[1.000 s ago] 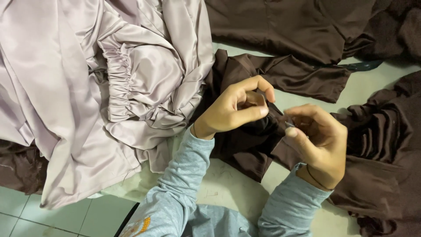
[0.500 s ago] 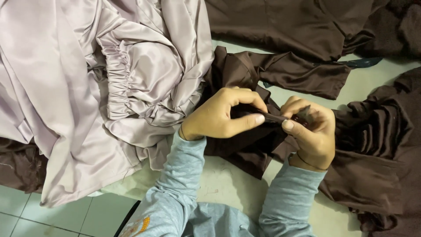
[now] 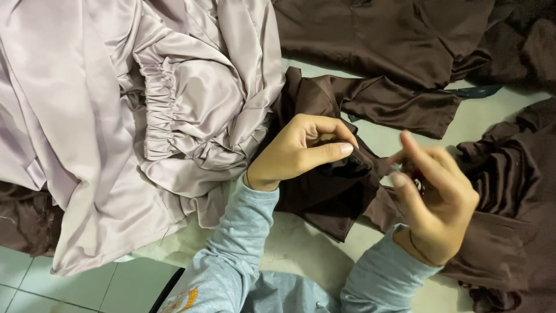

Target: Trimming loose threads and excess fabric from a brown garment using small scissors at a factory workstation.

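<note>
Now, largest first
Lilac cloth [image 3: 116, 116]: big satin heap with a gathered band, filling the left of the view, unmoved since the earlier pictures
Brown cloth [image 3: 330, 191]: dark pieces spread over the pale floor [image 3: 289, 249] to the right and top; one fold lies under both hands
Left hand [image 3: 301, 153]: thumb and forefinger clamped on a bunched tip of the brown fold, in about the same place as half a second ago
Right hand [image 3: 434, 197]: a moment ago it met the left at the pinch, now it has drawn away to the right and up, blurred; fingers curled together on something small I cannot make out
Meaning: a pull away from the held fold, perhaps a thread, though none shows
</note>
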